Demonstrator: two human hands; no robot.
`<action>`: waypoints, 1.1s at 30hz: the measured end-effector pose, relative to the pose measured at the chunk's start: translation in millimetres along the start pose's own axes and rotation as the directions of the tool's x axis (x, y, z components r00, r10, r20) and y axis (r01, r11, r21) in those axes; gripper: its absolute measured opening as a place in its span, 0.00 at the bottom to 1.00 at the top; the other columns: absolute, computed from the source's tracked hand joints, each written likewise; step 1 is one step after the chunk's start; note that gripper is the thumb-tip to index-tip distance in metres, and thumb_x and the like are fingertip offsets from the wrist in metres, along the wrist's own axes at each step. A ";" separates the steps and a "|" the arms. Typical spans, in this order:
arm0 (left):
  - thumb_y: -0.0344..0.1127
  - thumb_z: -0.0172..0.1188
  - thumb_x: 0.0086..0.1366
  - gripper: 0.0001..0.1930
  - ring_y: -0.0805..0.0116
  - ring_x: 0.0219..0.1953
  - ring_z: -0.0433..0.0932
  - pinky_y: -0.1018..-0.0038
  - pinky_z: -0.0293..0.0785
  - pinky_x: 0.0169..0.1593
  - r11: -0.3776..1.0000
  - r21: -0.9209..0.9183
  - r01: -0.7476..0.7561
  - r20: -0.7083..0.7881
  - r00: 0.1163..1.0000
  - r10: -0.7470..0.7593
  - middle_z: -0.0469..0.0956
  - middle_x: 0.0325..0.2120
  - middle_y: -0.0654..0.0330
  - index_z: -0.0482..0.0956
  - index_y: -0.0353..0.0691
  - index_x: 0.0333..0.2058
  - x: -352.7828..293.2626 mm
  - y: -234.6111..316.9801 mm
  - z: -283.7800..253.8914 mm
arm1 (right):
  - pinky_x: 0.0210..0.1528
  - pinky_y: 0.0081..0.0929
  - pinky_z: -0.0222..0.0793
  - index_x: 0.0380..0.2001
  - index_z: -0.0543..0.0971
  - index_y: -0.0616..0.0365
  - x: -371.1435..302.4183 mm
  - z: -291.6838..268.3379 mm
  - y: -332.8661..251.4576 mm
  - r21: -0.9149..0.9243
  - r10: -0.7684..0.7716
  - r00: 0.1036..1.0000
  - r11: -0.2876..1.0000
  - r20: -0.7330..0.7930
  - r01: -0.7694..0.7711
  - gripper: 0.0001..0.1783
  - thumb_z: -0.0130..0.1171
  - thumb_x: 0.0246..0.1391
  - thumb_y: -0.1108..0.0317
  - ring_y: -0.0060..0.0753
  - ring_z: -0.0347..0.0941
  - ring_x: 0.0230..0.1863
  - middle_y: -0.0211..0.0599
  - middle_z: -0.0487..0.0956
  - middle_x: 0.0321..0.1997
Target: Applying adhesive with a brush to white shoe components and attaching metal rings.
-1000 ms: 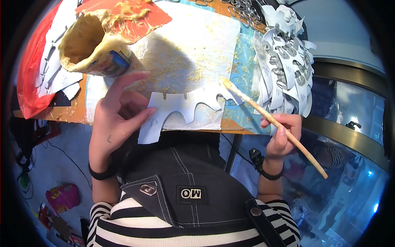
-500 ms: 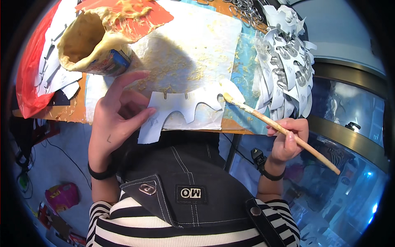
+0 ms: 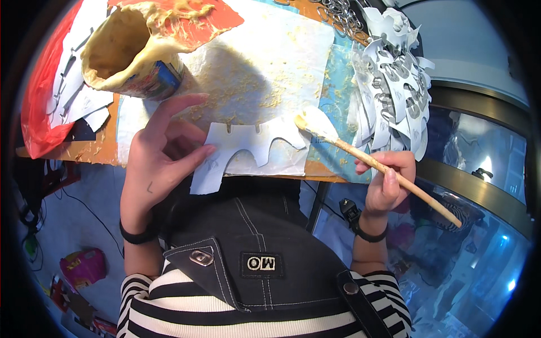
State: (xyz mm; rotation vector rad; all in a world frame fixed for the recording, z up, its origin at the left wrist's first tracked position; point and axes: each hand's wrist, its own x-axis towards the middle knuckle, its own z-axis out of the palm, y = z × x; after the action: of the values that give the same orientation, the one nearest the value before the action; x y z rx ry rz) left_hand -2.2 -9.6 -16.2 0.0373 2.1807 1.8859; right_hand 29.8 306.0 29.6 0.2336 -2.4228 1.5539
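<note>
Pinched between thumb and fingers, a wooden stick (image 3: 349, 149) sits in the person's right hand (image 3: 390, 183), which is closed firmly enough to hold it slantwise, the tail end jutting out past the hand to the lower right. Yellowish paste coats its tip, which is at the right end of a white cut-out (image 3: 239, 141) with scalloped edges; from where I stand I can't tell whether they touch.

That cut-out lies at the near edge of the table (image 3: 101, 145), its left end hanging over. The left hand (image 3: 163, 143) is loosely curled, index finger raised well away from the thumb, and the thumb lies on the cut-out's left end. Whether the hidden fingers grip it from below, I can't see.

Beyond the left hand stands a tin (image 3: 149, 81) with a paste-caked rim, a smeared orange-red sheet (image 3: 222, 25) beside its mouth. Yellow flecks cover the white paper (image 3: 298, 50). Off to the right is a heap of white pieces (image 3: 389, 93), with metal rings (image 3: 345, 21) near its top.
</note>
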 end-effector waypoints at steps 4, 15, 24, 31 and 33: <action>0.26 0.66 0.52 0.24 0.83 0.21 0.71 0.85 0.66 0.26 0.999 0.046 0.023 0.017 1.000 -0.024 0.79 0.23 0.65 0.71 0.37 0.49 -0.2 1.4 -0.8 | 0.34 0.28 0.72 0.37 0.65 0.68 7.9 13.1 3.3 0.012 -0.024 0.994 1.000 -0.107 0.025 0.15 0.41 0.55 0.65 0.32 0.72 0.24 0.48 0.75 0.24; 0.23 0.64 0.52 0.10 0.79 0.27 0.76 0.83 0.70 0.30 0.970 0.188 0.154 -0.084 0.987 -0.141 0.80 0.25 0.59 0.77 0.30 0.35 -5.6 40.4 12.4 | 0.30 0.35 0.75 0.44 0.62 0.65 1.2 19.1 27.8 0.226 0.015 0.847 0.966 -0.531 0.125 0.22 0.40 0.54 0.57 0.35 0.70 0.21 0.45 0.73 0.22; 0.18 0.66 0.49 0.09 0.85 0.24 0.73 0.87 0.61 0.22 0.821 0.552 -0.147 -0.204 0.931 0.304 0.78 0.23 0.67 0.79 0.35 0.30 -26.8 140.4 35.4 | 0.28 0.35 0.74 0.48 0.60 0.65 -9.5 13.9 56.5 0.356 0.027 0.793 0.903 -0.608 0.241 0.26 0.42 0.53 0.56 0.35 0.69 0.21 0.44 0.73 0.22; 0.19 0.64 0.52 0.11 0.82 0.30 0.78 0.90 0.62 0.22 0.424 0.822 -0.379 -0.096 0.642 0.761 0.82 0.33 0.62 0.81 0.36 0.35 4.7 147.6 34.7 | 0.24 0.32 0.73 0.44 0.64 0.66 -10.8 10.7 61.1 0.358 -0.014 0.739 0.869 -0.674 0.343 0.24 0.42 0.55 0.54 0.33 0.68 0.21 0.46 0.73 0.23; 0.20 0.65 0.51 0.09 0.77 0.33 0.80 0.88 0.65 0.23 0.278 0.851 -0.446 0.068 0.617 0.784 0.82 0.36 0.57 0.81 0.35 0.32 8.4 128.7 36.5 | 0.23 0.31 0.72 0.43 0.65 0.66 -11.1 11.2 57.9 0.312 -0.013 0.713 0.894 -0.701 0.322 0.24 0.41 0.57 0.53 0.32 0.68 0.21 0.45 0.72 0.23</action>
State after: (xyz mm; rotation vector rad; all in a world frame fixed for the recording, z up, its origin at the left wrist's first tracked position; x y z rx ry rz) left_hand -21.7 47.7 103.4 0.9613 3.5274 0.8597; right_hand 23.4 320.1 -28.4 -0.0489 -1.4413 1.6649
